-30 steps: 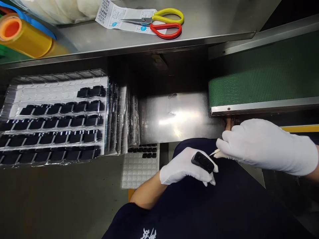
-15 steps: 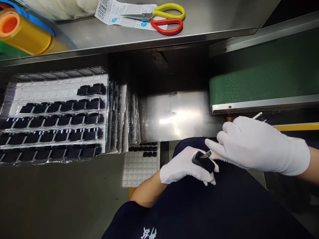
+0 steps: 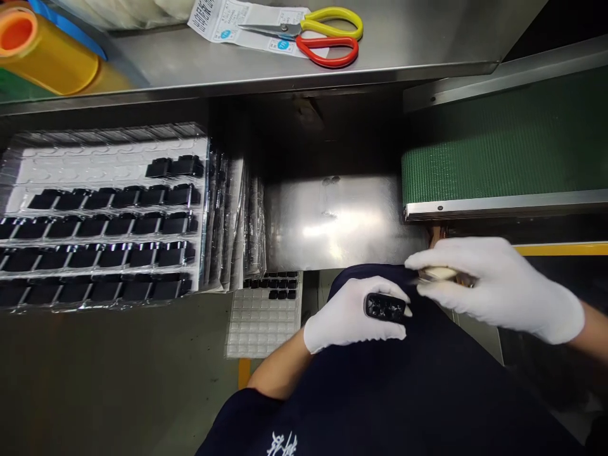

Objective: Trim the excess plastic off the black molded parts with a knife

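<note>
In the gloved fingers of my left hand is a small black plastic part with rounded ends, its uneven, recessed side facing up. My right hand, also in a white glove, is closed around a craft knife with a cream handle. The knife is smeared by motion and its blade does not show clearly. A gap separates the knife from the black part. Both hands are just above my dark clothing, in front of the metal surface.
On the left, a clear tray holding rows of black parts lies atop a tray stack. Another tray sits lower down. Scissors, a paper label and a yellow tape roll rest on the shelf. A green conveyor belt runs at right.
The knife blade has come off the black part, and my right hand has moved slightly away, turning the knife. My left hand has turned the part so its recessed side shows.
</note>
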`<state>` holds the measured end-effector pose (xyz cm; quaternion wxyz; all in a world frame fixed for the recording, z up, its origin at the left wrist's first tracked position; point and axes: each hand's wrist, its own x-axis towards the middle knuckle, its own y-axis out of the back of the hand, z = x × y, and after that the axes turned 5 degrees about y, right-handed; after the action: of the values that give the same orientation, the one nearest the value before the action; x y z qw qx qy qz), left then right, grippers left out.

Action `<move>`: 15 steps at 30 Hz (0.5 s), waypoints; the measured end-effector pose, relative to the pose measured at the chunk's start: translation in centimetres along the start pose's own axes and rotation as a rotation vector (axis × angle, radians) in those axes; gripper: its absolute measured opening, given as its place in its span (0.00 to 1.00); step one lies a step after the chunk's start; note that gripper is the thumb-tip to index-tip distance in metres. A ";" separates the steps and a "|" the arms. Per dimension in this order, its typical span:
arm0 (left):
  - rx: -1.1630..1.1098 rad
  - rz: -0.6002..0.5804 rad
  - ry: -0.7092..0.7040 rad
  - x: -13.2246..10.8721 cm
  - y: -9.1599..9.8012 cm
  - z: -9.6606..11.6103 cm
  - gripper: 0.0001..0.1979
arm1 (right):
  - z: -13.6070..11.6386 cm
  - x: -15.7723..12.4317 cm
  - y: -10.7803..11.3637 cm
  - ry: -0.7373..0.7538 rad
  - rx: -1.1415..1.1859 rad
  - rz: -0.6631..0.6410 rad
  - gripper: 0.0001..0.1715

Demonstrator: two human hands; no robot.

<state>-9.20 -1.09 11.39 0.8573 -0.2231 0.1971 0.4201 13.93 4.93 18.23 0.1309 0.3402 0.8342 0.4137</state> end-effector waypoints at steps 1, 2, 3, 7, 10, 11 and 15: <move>0.061 0.064 -0.055 0.1 0.0 -0.2 0.27 | -0.1 -0.2 -0.6 -0.052 0.125 -0.010 0.15; 0.113 0.121 -0.103 0.3 0.0 -0.5 0.31 | -0.2 -0.3 -1.4 -0.076 0.193 -0.019 0.14; 0.154 0.165 -0.142 0.5 0.0 -0.8 0.36 | -0.3 -0.4 -2.2 -0.077 0.213 -0.022 0.13; 0.252 0.221 -0.215 1.6 -0.2 -2.2 0.47 | -0.5 -0.3 -5.2 0.051 0.025 0.009 0.15; 0.274 0.208 -0.203 2.6 -0.4 -2.8 0.45 | -0.1 -0.4 -6.4 0.125 -0.186 0.034 0.14; 0.273 0.211 -0.180 3.0 -0.5 -2.8 0.45 | 0.3 -0.5 -6.4 0.143 -0.264 0.040 0.14; 0.250 0.366 -0.048 4.2 -0.5 -2.8 0.44 | 4.9 -0.9 -4.0 -0.007 -0.616 0.082 0.22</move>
<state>-6.81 -0.22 6.96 0.7923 -0.0657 0.2642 0.5461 15.21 5.58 11.99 0.2137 0.3194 0.6546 0.6510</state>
